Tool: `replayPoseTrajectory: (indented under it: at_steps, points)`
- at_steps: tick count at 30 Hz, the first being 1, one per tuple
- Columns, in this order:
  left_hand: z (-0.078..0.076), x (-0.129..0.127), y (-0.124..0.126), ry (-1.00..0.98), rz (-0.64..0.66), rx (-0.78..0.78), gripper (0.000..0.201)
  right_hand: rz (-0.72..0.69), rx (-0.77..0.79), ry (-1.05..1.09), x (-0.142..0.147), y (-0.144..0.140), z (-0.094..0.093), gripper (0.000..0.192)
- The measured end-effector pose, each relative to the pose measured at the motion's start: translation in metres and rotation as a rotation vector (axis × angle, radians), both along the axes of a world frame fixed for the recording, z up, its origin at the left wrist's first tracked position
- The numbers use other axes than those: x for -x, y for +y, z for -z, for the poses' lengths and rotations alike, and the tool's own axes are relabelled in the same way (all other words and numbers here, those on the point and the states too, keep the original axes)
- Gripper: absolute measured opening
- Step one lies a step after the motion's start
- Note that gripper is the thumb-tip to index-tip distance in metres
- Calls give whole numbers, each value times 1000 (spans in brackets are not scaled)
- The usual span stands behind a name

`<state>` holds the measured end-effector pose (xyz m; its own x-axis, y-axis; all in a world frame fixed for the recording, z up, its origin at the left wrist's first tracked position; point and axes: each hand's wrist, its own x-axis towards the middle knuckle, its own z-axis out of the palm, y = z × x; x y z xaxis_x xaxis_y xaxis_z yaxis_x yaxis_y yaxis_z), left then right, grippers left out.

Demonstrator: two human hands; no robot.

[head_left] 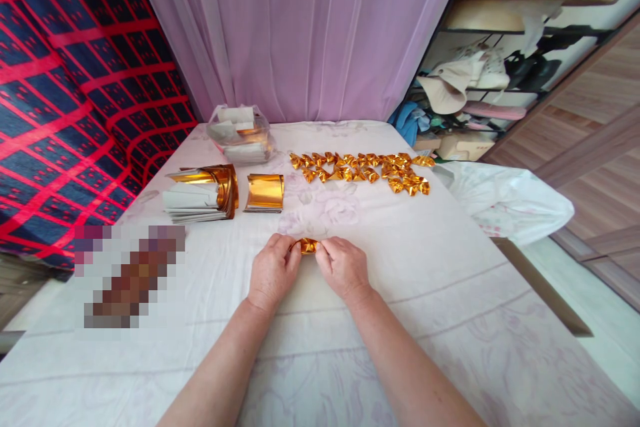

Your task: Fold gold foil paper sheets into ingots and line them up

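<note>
A small gold foil piece (309,246) sits low over the white-covered table (425,293), pinched between the fingers of the left hand (273,273) and right hand (344,270). The fold looks midway; finishing it likely calls for tight creasing. Beyond lie finished gold folded pieces (363,170), 2 gold sheet stacks (225,190) and a plastic bag (240,135).

No writing, label, brand, number or sign can be read anywhere in the frame. The gold foil sheets (265,191) left of centre and the folded gold pieces (363,170) above centre show plain surfaces. The patch at lower left (130,278) is blurred beyond reading.
</note>
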<state>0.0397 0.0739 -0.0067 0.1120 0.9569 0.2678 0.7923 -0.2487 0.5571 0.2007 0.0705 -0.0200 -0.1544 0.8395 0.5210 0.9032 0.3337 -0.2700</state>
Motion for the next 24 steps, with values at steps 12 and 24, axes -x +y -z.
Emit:
replayPoseTrajectory:
  at_steps: [12, 24]
  points:
    - [3, 1, 1, -10, -25, -13, 19, -25, 66, 65, -2, -1, -3, 22]
    - [5, 4, 6, -68, -57, 34, 21, -48, 42, 23, -7, 2, -2, 25]
